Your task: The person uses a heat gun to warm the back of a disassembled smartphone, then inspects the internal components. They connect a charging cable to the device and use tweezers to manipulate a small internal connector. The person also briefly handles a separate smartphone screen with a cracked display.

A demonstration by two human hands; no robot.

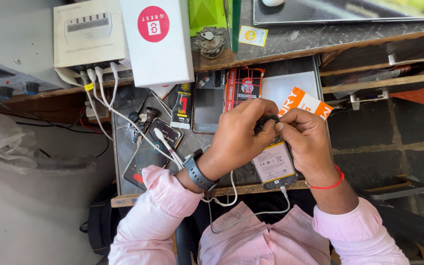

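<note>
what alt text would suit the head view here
Two hands, left hand and right hand, pinch a small black part above an opened phone on a cluttered bench, white cables trailing alongside.

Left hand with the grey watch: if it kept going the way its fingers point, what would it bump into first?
The left hand points across at the right hand, so it would likely meet those fingers first, past the small black object both pinch. Depth is hard to judge.
</note>
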